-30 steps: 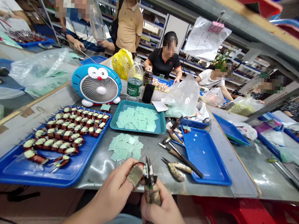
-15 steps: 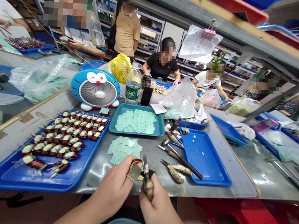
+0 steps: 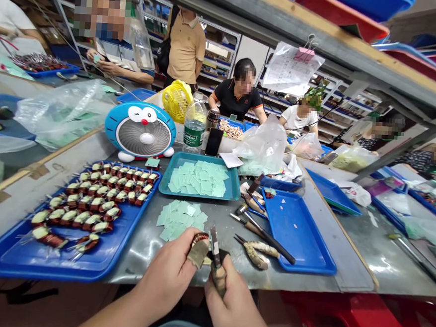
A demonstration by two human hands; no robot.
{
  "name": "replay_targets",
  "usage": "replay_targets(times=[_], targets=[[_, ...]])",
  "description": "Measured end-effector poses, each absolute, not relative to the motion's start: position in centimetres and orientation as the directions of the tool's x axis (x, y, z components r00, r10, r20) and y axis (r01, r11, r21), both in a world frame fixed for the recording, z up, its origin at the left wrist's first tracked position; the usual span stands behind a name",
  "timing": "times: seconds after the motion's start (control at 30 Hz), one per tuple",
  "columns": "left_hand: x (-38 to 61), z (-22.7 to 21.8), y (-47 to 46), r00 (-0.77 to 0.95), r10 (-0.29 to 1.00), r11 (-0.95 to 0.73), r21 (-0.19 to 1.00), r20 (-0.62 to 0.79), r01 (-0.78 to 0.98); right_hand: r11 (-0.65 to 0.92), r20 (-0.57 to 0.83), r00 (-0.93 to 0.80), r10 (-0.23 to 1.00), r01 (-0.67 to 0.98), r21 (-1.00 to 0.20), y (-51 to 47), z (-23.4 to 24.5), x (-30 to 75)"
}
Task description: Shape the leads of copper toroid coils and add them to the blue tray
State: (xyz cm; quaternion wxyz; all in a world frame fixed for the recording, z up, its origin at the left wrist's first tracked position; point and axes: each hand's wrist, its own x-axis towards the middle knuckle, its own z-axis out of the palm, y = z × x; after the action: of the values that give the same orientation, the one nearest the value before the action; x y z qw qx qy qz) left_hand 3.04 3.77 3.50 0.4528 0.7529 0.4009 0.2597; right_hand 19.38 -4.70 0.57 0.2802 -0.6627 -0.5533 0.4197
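Note:
My left hand [image 3: 170,279] is closed on a small copper-wound coil [image 3: 199,240], pinched between a taped thumb and the fingers at the near table edge. My right hand [image 3: 234,309] grips a pair of pliers [image 3: 215,255] with wrapped handles, their jaws upright beside the coil. Loose green paper squares [image 3: 180,217] lie on the metal table just beyond my hands. A blue tray [image 3: 17,261] at the left holds several rows of finished coils [image 3: 100,195].
A teal tray [image 3: 235,187] of green squares sits behind, with a cartoon fan [image 3: 141,130] and water bottle [image 3: 194,123]. A second blue tray [image 3: 298,234] and loose hand tools [image 3: 259,248] lie right. Several other people work across the table.
Both hands with coil and pliers stay at the table edge; the pliers shifted slightly between the frames. The view tilted a little.

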Motion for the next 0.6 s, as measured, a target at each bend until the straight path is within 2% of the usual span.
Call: replay_targets(times=[0.3, 0.37, 0.47, 0.53, 0.6], targets=[[3.2, 3.4, 3.3, 0.452, 0.891, -0.245, 0.879, 0.038, 0.409, -0.111, -0.084, 0.075, 0.994, 0.575, -0.81, -4.8, -0.7, 19.0], [3.4, 3.0, 3.0, 0.4, 0.915, -0.245, 0.857, 0.049, 0.454, -0.076, 0.023, 0.136, 0.99, 0.677, -0.733, -4.8, -1.5, 18.8], [3.5, 2.4, 2.9, 0.348, 0.933, -0.253, 0.846, 0.086, 0.47, -0.014, 0.289, 0.206, 0.935, 0.834, -0.551, -4.5, -2.5, 18.5], [3.5, 2.3, 3.1, 0.381, 0.922, -0.225, 0.899, 0.072, 0.375, 0.041, 0.403, 0.171, 0.899, 0.883, -0.467, -4.1, -2.7, 18.5], [3.6, 2.4, 3.4, 0.435, 0.9, -0.1, 0.974, 0.002, 0.204, 0.091, 0.433, 0.123, 0.893, 0.894, -0.44, -3.7, -2.4, 18.7]])
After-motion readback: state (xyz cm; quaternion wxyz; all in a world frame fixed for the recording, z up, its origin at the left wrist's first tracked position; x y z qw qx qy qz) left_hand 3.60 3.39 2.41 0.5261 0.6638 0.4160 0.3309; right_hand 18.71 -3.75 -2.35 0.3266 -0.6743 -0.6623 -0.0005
